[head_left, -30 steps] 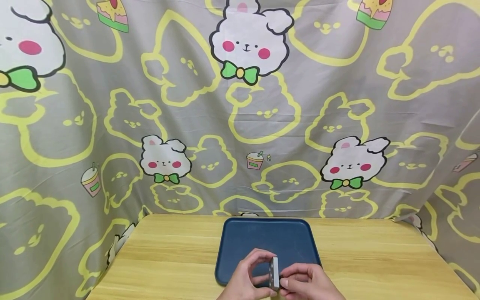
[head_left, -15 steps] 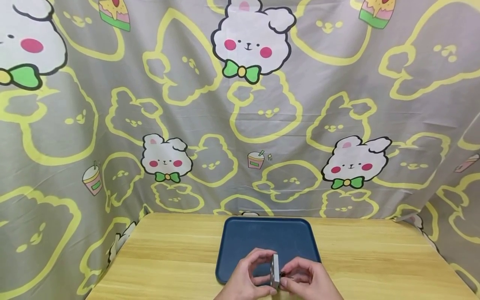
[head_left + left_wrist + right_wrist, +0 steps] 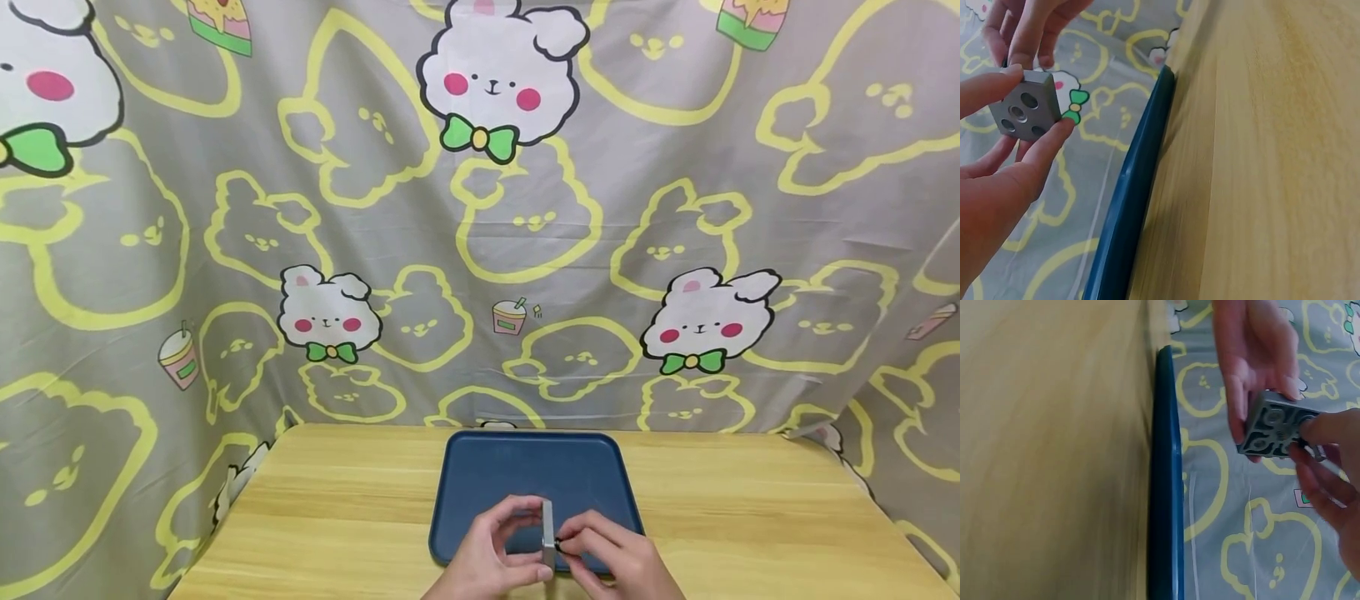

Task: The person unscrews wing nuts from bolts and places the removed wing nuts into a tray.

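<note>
My left hand [image 3: 486,550] grips a small grey square block [image 3: 547,533] by its edges, between thumb and fingers, holding it on edge near the tray's front. Several round holes show on the face of the block [image 3: 1015,114] in the left wrist view. Its other face, with recessed cells, is turned to my right hand [image 3: 618,554]. That hand pinches a small dark piece against this face; in the right wrist view a threaded end like a screw [image 3: 1320,452] sticks out by its fingertips. The fingers cover most of this piece.
A dark blue tray [image 3: 532,467] lies on the wooden table [image 3: 337,508], behind and beneath the hands in the head view. A grey curtain [image 3: 420,242] with bunny prints hangs behind the table and along both sides.
The right fingers have shifted on the dark piece and now bring it close against the block's face. The block has turned slightly in the left hand's grip, which stays in place.
</note>
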A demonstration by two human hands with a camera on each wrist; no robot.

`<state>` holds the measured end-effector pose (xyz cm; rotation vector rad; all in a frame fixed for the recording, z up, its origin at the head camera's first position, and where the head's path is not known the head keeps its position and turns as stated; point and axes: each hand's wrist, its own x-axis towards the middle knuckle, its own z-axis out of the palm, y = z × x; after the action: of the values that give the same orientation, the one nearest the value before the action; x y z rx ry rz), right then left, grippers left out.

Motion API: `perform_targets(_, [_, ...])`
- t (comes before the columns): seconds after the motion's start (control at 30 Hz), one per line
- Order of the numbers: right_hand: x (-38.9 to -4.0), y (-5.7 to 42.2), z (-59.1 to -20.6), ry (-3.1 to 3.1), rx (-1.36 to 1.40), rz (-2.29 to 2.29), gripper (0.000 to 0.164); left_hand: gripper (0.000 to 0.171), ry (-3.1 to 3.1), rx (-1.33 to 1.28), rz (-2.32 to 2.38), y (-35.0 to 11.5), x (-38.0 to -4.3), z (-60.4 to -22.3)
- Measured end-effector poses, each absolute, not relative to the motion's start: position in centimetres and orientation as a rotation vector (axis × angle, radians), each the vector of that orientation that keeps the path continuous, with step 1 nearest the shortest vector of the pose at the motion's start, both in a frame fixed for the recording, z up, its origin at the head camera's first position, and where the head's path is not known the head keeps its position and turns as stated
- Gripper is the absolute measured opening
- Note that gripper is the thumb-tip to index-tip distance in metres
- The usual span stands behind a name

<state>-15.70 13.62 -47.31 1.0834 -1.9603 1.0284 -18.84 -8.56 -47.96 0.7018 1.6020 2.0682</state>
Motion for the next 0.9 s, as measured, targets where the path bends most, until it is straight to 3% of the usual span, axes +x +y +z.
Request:
perform_targets(0.2, [-15.7,13.2,-47.4,-1.870,1.046,0.777,0.022,0.057,1.594,0.674,2.098,-8.6,-18.9,-47.8])
perform_targets(0.4, [-15.6,13.4,-47.3,-1.913,1.042,0.906,0.004,0.059,1.600,0.674,2.116,-8.5,-19.0,-47.7])
perform_targets(0.43, [-15.5,13.5,-47.2,-1.940,1.027,0.951,0.011,0.060,1.608,0.676,2.121,-8.5,-19.0,-47.8])
perform_targets(0.5, [-15.2,13.7,-46.9,-2.041,0.965,1.110,0.022,0.060,1.631,0.684,2.134,-8.6,-19.1,-47.8])
perform_targets(0.67, [-14.8,14.2,-45.8,-2.313,0.542,1.901,0.017,0.061,1.732,0.753,2.127,-8.6,-19.1,-47.8])
perform_targets(0.73, [-15.1,14.6,-45.6,-2.332,0.342,2.188,0.028,0.062,1.768,0.811,2.104,-8.5,-19.0,-47.8])
perform_targets(0.9, [-15.9,15.4,-45.9,-2.308,0.220,2.616,0.039,0.064,1.821,0.921,2.056,-8.3,-18.8,-47.7])
